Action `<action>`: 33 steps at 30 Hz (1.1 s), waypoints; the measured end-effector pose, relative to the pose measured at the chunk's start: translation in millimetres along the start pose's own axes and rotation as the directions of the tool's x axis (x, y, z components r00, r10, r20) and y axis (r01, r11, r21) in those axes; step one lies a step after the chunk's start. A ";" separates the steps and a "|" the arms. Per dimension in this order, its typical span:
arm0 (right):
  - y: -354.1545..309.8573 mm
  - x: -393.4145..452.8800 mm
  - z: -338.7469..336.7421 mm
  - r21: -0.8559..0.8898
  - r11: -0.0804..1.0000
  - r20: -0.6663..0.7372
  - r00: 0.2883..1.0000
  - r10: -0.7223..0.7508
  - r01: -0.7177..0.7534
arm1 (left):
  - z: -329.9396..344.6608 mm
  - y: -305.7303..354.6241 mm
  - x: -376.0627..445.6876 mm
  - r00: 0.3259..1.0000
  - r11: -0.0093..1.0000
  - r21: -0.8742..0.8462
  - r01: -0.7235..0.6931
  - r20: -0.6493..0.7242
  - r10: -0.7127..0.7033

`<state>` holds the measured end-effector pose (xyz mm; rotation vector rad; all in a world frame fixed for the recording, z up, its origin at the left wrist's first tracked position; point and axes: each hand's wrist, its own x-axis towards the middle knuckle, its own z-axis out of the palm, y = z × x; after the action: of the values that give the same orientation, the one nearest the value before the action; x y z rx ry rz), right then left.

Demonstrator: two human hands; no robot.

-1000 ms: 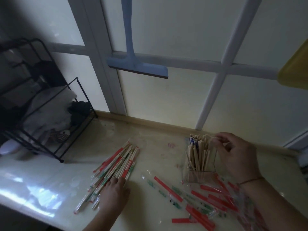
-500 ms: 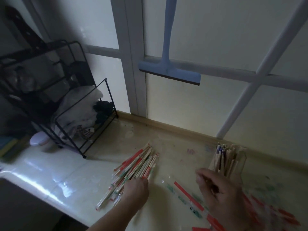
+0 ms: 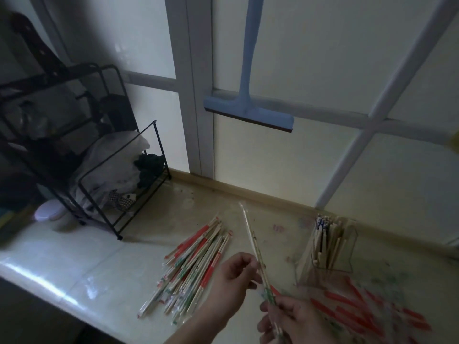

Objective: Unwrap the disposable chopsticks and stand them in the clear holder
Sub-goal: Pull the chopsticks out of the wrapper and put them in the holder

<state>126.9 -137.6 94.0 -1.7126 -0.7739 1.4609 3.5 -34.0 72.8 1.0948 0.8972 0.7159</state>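
Both hands now up off the bench: the right hand (image 3: 293,319) and left hand (image 3: 233,276) have their fingers pinched round a fresh wrapped pair (image 3: 258,259), lifted from the wrapped pile (image 3: 193,264). Unwrapping comes next, I'd say. Beyond, the clear holder (image 3: 330,247) stands stocked with bare chopsticks.

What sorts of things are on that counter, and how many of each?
Piles of wrapped chopsticks: 1
Wrapped pair held in both hands: 1
Clear holders: 1
Heaps of empty wrappers: 1
Black wire racks: 1
White lidded tubs: 1
Total: 6
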 end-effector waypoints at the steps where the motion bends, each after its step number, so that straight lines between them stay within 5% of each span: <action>1: 0.5 -3.0 -2.8 0.007 1.000 -0.007 1.000 0.001 -0.001 | 1.7 6.9 2.9 1.000 1.000 -0.030 -0.002 -0.014 0.002; 7: 4.9 -22.0 -6.6 -0.078 0.996 -0.050 0.998 0.026 -0.030 | 1.5 53.5 27.8 0.978 0.983 -0.183 0.033 -0.196 -0.069; 19: 2.6 -41.4 -17.3 -0.055 0.998 -0.049 0.999 -0.020 0.017 | 31.8 45.3 5.5 0.981 0.962 -0.252 0.105 -0.130 -0.142; 26: -1.1 -45.4 -19.7 0.042 0.998 -0.116 0.993 -0.031 0.036 | 47.7 41.5 -6.4 0.988 0.973 -0.204 0.109 -0.089 -0.130; 33: -2.5 -46.0 -25.3 -0.048 0.999 -0.118 0.993 0.009 -0.015 | 56.1 39.2 -18.3 0.995 0.989 -0.119 0.092 -0.012 -0.094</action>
<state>144.1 -178.1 122.6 -1.8252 -0.7421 1.3458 42.2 -61.6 125.4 0.9373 0.9040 0.6936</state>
